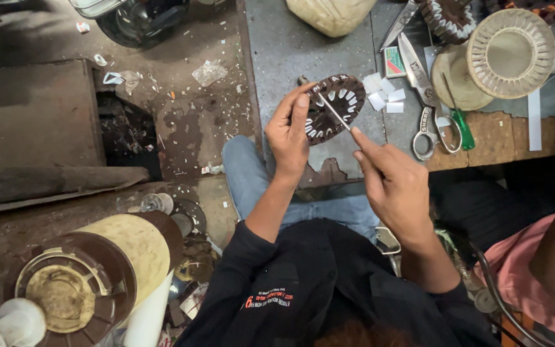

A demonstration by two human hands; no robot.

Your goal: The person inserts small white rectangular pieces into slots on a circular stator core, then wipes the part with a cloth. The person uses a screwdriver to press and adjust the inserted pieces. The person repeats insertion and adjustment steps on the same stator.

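My left hand [288, 132] grips a dark round slotted motor core [336, 106] with white paper strips in its slots, holding it above the grey bench top [284, 51]. My right hand [393, 183] pinches a thin metal rod [332, 109] whose tip lies across the core's face. Several small white paper pieces [383, 93] lie on the bench just right of the core.
Scissors [422, 96], a green-handled tool [462, 128], a small box [394, 62] and a round wound coil [510, 53] sit to the right. A cylindrical motor housing [91, 273] stands on the littered floor at the lower left. Another person's pink sleeve [534, 270] is at the right.
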